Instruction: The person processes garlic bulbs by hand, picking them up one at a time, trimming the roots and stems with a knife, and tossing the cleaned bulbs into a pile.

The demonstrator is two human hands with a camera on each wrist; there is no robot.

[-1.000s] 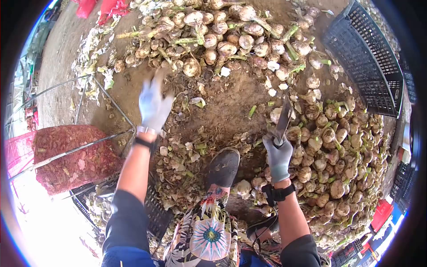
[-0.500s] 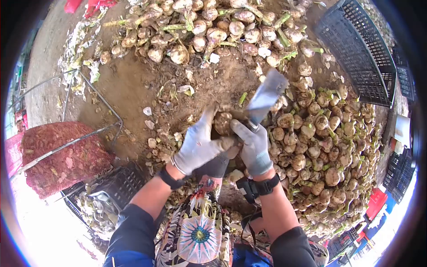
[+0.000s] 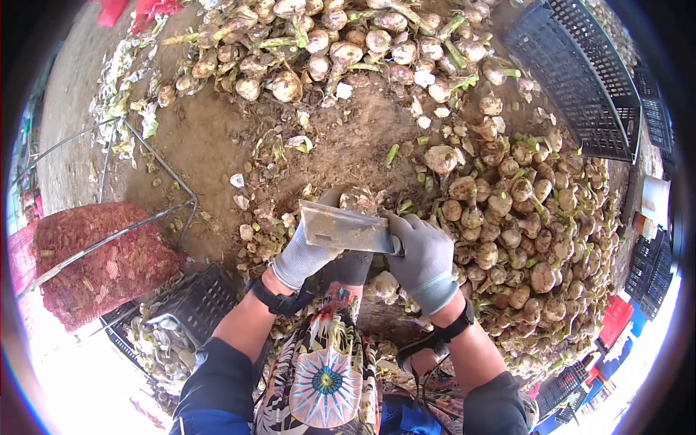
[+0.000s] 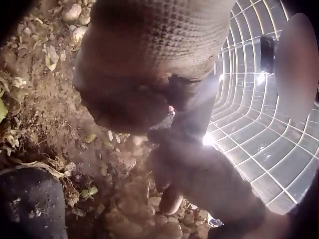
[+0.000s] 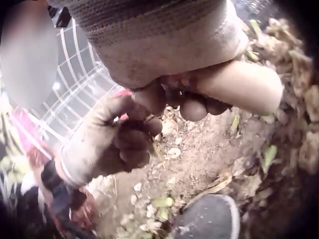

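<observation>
In the head view my gloved right hand (image 3: pixel 425 262) grips a cleaver (image 3: pixel 346 229) whose wide blade points left, across my left hand. Its pale, rounded handle (image 5: pixel 254 89) sticks out of the fist in the right wrist view. My gloved left hand (image 3: pixel 307 255) holds a soil-stained garlic bulb (image 3: pixel 358 198), which shows just beyond the blade's upper edge. The blade hides most of the left fingers. Both hands are close together above a dark shoe (image 3: pixel 346 268). In the left wrist view the left hand (image 4: pixel 149 55) is dark and near the lens.
A garlic heap (image 3: pixel 522 232) lies at right, with another row of bulbs (image 3: pixel 326 54) at the far side. Black crates (image 3: pixel 580 80) stand far right. At left are a red mesh sack (image 3: pixel 105 261), a metal frame (image 3: pixel 163 170) and a crate of peelings (image 3: pixel 203 304).
My left hand reached toward the far bulbs, then came back to the middle with a garlic bulb. The cleaver swung from pointing away to pointing left, over the left hand.
</observation>
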